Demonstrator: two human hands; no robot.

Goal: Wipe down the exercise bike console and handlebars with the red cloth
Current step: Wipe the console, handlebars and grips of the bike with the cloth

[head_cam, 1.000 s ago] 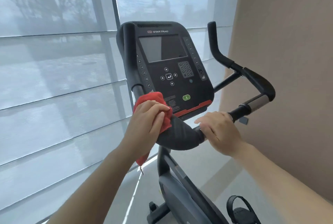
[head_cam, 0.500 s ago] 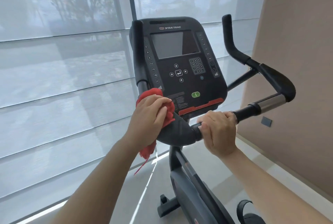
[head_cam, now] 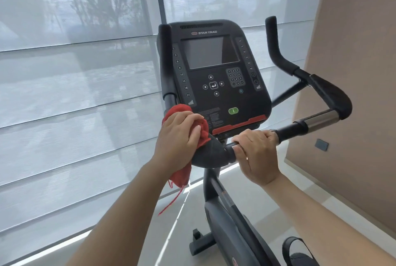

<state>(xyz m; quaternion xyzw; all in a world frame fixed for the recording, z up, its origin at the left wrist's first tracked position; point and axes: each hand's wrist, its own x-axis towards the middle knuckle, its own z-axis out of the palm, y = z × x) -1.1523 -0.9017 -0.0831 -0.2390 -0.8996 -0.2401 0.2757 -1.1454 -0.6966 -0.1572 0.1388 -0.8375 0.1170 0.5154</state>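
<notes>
My left hand (head_cam: 180, 135) holds the red cloth (head_cam: 181, 174) bunched under curled fingers. It presses the cloth against the bike where the left handlebar (head_cam: 167, 60) comes down past the lower left corner of the console (head_cam: 214, 98). Part of the cloth shows above my knuckles and beside my fingertips. A loose tail hangs below my wrist, with a thread trailing off it (the edge looks frayed).

My right hand (head_cam: 257, 154) grasps the right handlebar (head_cam: 287, 131), fingers wrapped over the top of the black bar, just beside the rounded black hub (head_cam: 211, 152) under the console. Further out along that bar is a shiny metal sleeve (head_cam: 319, 119), then a padded bend (head_cam: 332, 96), and an upright grip (head_cam: 276, 51) rising to the right of the console.

The console faces me, tilted slightly. It has a dark screen (head_cam: 211, 51), a number keypad (head_cam: 235, 77), a green button (head_cam: 233, 110) and a red strip (head_cam: 240, 125) along its lower edge.

Behind the bike hangs a pale window blind (head_cam: 75, 94), and a tan wall (head_cam: 353, 51) stands on the right. Below my arms I see the bike frame (head_cam: 231, 223) and a pedal strap (head_cam: 295, 250).
</notes>
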